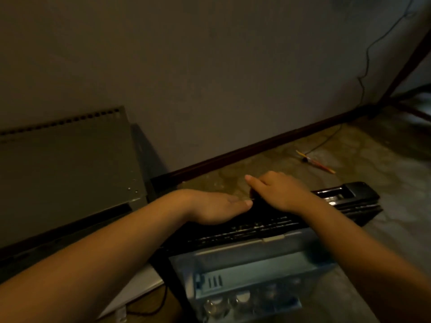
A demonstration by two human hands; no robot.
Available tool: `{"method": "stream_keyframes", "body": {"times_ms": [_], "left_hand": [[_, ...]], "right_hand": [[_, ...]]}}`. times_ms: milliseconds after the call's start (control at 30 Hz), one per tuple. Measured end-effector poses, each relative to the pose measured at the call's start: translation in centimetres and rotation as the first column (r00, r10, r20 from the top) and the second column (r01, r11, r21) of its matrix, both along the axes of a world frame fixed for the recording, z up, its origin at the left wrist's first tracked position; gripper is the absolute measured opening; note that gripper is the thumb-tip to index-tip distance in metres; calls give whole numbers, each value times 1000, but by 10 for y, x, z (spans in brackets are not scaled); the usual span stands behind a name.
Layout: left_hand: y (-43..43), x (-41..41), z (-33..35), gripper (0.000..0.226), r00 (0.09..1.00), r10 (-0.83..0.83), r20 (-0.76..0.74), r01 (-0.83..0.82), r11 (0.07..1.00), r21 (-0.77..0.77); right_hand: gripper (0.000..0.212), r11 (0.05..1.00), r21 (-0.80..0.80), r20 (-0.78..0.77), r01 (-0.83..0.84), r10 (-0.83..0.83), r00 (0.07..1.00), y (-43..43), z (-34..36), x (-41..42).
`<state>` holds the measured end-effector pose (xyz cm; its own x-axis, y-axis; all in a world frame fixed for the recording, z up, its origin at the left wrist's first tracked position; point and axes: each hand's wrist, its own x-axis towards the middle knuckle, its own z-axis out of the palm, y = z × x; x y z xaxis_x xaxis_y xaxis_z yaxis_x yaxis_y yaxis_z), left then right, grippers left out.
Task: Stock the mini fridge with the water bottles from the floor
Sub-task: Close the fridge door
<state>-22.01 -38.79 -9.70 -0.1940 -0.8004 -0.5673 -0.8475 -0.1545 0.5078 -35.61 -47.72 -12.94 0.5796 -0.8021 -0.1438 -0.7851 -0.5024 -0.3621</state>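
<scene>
The mini fridge stands at the left, and I look down on its grey top. Its door is swung open toward me, its black top edge running left to right. My left hand lies flat on that edge with straight fingers. Just to the right, my right hand rests on the same edge, index finger stretched out to the left. Below, the door's bluish shelf holds water bottles, seen from above as pale caps in a row. Neither hand holds a bottle.
A grey wall with a dark baseboard runs behind. A thin cable hangs down the wall to the mottled floor. A yellow-and-red stick-like object lies on the floor at the right. A black cord loops near the fridge's base.
</scene>
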Motion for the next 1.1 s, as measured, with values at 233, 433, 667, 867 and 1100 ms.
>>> {"method": "stream_keyframes", "body": {"times_ms": [233,433,667,867,1100], "left_hand": [[14,-8,-6,46,996,8,89,-4,999,-45],[47,-24,-9,57,973,6,230,20,994,-110],[98,-36,6,57,957,114,267,-77,986,-146],[162,-25,19,63,907,323,270,-268,937,-223],[230,-22,28,83,909,369,191,-366,929,-54]], "right_hand": [[48,988,115,10,-101,100,995,14,6,-19],[14,853,497,203,-158,63,977,37,21,-54],[30,730,679,172,-80,-52,984,105,26,-67],[21,618,786,110,12,-159,981,150,43,-51],[23,531,843,55,83,-240,969,201,49,-25]]}}
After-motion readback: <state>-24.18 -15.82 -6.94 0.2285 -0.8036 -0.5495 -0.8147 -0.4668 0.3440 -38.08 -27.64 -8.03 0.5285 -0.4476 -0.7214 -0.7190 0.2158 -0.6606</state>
